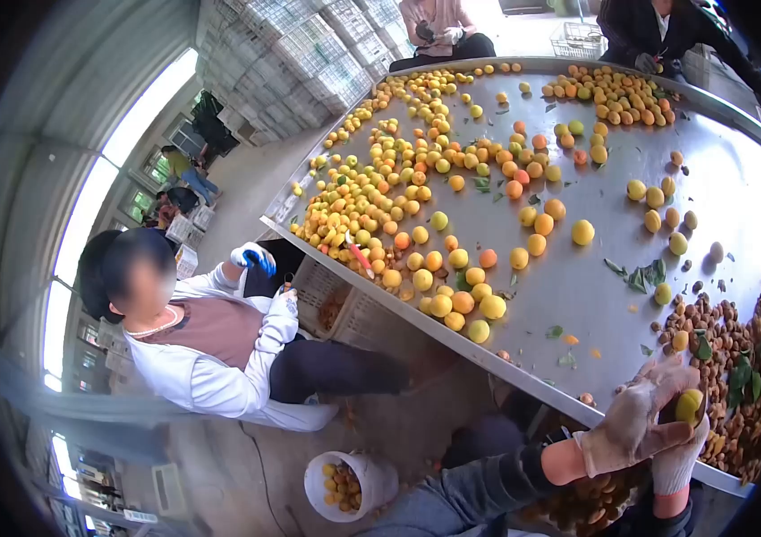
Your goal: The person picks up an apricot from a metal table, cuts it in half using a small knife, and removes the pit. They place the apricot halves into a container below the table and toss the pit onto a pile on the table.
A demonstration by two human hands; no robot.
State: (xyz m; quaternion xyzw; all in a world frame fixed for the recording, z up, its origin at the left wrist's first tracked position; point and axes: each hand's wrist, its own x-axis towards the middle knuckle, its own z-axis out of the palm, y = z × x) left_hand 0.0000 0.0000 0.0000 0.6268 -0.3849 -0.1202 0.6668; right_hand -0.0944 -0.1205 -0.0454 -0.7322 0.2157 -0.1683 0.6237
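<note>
Both of my hands are gloved and close together over the near right edge of the metal table (532,327). My left hand (635,416) is closed around a yellow-green fruit (689,405). Beneath and behind the fruit is my right hand (677,456), mostly hidden by the left, so what its fingers do does not show. A heap of brown pits (760,358) with some green leaves lies just beyond my hands. Many yellow and orange fruits (380,179) are spread over the table's left and middle.
A person (219,349) sits at the table's left side. Two more people (443,27) are at the far edge. A white bucket (371,483) of fruit stands on the floor. Stacked crates (291,54) rise at the back left. A red-handled tool (359,257) lies among the fruits.
</note>
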